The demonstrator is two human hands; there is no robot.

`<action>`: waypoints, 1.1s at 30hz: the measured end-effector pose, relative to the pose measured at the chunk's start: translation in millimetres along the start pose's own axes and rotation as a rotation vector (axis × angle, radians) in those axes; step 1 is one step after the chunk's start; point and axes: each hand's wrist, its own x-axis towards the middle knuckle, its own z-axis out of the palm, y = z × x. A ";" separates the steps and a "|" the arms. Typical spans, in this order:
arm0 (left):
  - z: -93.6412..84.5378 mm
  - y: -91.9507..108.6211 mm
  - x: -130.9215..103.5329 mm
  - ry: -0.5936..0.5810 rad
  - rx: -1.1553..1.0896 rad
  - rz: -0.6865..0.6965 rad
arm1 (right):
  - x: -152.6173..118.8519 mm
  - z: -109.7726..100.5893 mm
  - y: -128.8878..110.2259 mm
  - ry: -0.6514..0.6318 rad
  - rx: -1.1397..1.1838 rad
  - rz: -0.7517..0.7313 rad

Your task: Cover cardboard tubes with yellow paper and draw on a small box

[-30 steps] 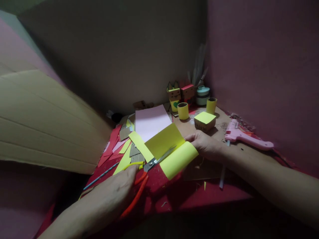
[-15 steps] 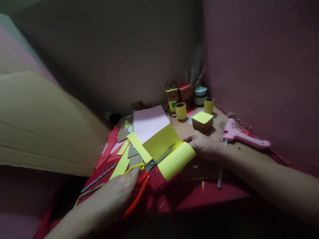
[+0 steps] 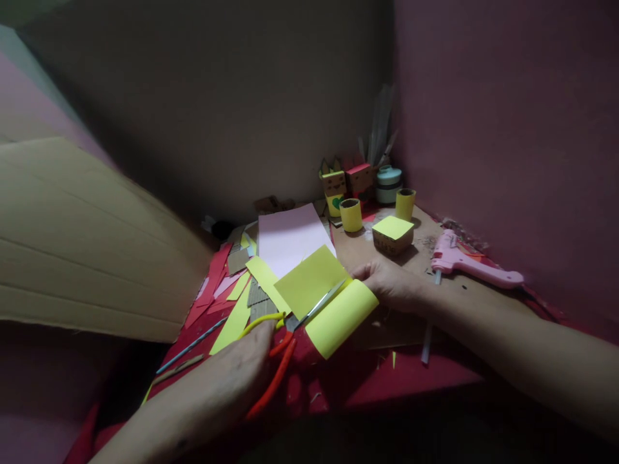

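My left hand (image 3: 254, 354) is closed on the scissors (image 3: 278, 380), which have one yellow and one orange handle. Their blades lie across a sheet of yellow paper (image 3: 309, 280), between its flat part and its curled part. The fingers of my right hand (image 3: 382, 280) pinch the sheet's far right edge. The curled part hangs over the red cloth (image 3: 358, 386). Under the sheet's far side lies pale pink paper (image 3: 293, 235), and a yellow strip (image 3: 265, 280) rests to the left of the blades.
Paper scraps (image 3: 232, 322) and a blue stick (image 3: 193, 345) lie left. Behind stand yellow-wrapped rings (image 3: 351, 218), a yellow-topped cardboard box (image 3: 393, 237), two cardboard figures (image 3: 334, 193) and a teal container (image 3: 389, 185). A pink glue gun (image 3: 474, 263) is at the right.
The scissor blades have come closer together and reach slightly farther along the paper. The curled part has tipped slightly downward. My right hand has barely moved.
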 end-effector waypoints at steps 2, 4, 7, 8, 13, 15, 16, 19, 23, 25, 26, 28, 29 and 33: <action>-1.4 4.5 3.0 0.006 -0.026 -0.002 | -0.5 0.4 0.2 -0.006 0.006 -0.001; -3.0 6.4 6.4 0.001 -0.034 0.005 | -0.4 0.4 0.0 -0.016 0.018 -0.022; -4.4 6.2 10.6 -0.012 -0.011 -0.025 | -0.6 1.3 -2.3 -0.005 0.029 -0.024; -4.7 5.8 11.4 -0.025 0.000 -0.040 | -1.0 2.0 -3.7 0.002 0.031 -0.012; -5.2 2.4 11.6 -0.064 0.037 -0.094 | -3.7 4.1 -8.8 0.023 0.004 0.063; -4.9 -0.4 10.6 -0.042 0.001 -0.085 | -3.7 3.7 -8.5 0.019 0.004 0.055; -4.4 -2.0 10.1 -0.019 -0.034 -0.074 | -3.4 3.5 -8.0 0.015 0.009 0.048; -1.8 -5.6 9.4 0.025 -0.154 -0.015 | -2.5 3.1 -6.1 0.014 0.010 0.043; 3.8 -4.2 12.0 0.028 -0.179 0.002 | -2.1 2.9 -3.7 0.002 -0.026 0.052; 6.2 -3.1 14.0 0.045 -0.175 -0.004 | -1.7 2.0 -2.0 -0.017 -0.021 0.036; 7.1 -3.4 14.9 0.051 -0.180 0.001 | -1.4 1.3 -1.1 -0.023 -0.019 0.027; 8.1 -5.9 16.0 0.048 -0.198 0.020 | -0.6 -0.2 0.9 -0.030 -0.021 0.015; 8.2 -8.0 16.3 0.044 -0.206 0.028 | -0.1 -0.8 1.8 -0.030 -0.026 0.015; 8.3 -14.5 17.9 0.042 -0.193 0.028 | 1.5 -1.6 2.6 -0.013 -0.051 0.032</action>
